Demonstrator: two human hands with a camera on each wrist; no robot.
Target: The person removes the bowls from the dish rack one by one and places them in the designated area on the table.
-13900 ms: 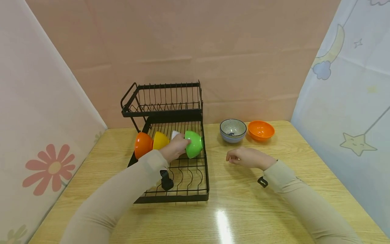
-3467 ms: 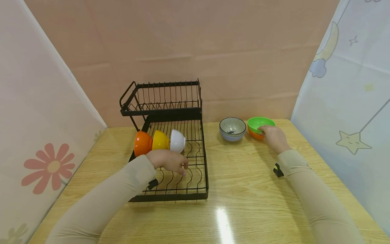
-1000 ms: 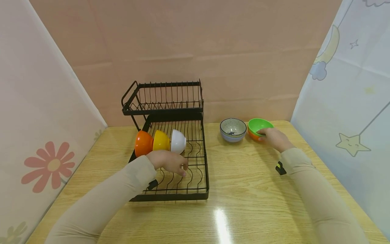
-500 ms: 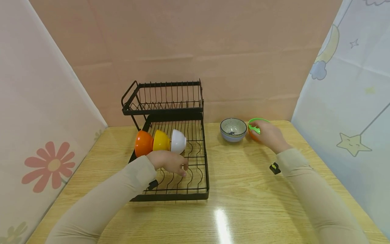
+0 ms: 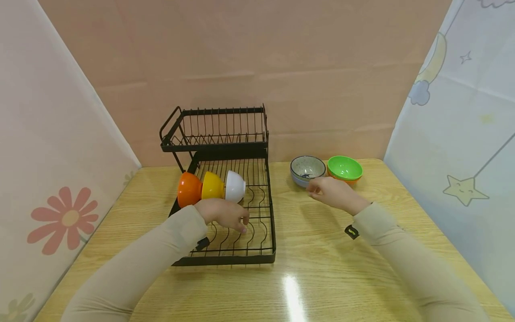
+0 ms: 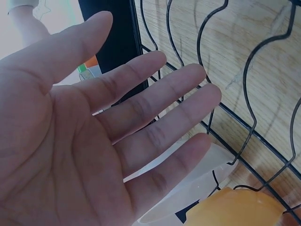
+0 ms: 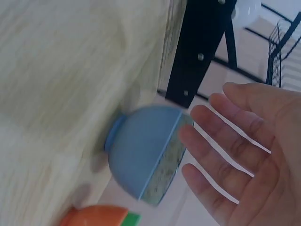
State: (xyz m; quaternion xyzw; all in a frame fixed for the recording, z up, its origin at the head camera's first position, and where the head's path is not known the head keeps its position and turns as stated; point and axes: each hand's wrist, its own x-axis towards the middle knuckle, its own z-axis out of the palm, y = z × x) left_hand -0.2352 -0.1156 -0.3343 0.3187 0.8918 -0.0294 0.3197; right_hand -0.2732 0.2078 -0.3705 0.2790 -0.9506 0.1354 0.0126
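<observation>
My left hand [image 5: 223, 212] hovers over the front of the black dish rack [image 5: 225, 259], holding nothing. In the left wrist view its fingers [image 6: 155, 106] are spread and relaxed, with the white bowl [image 6: 188, 183] behind them. My right hand [image 5: 335, 193], also holding nothing, is in front of a speckled bowl [image 5: 307, 165] nested in a blue bowl [image 5: 298, 179]. The right wrist view has its loosely bent fingers [image 7: 221, 146] beside the speckled rim. To the right, a green bowl [image 5: 345, 167] sits inside an orange bowl [image 5: 351, 181].
On the rack's lower tier, an orange bowl [image 5: 189, 189], a yellow bowl [image 5: 212, 185] and a white bowl [image 5: 235, 186] stand on their sides in a row. The upper tier [image 5: 215, 145] rises at the back. Curtains enclose the wooden table [image 5: 322, 277].
The green bowl went from the rack into the orange bowl on the right. My right hand has since let go of it and moved left to the speckled bowl. Lately my left hand stays still.
</observation>
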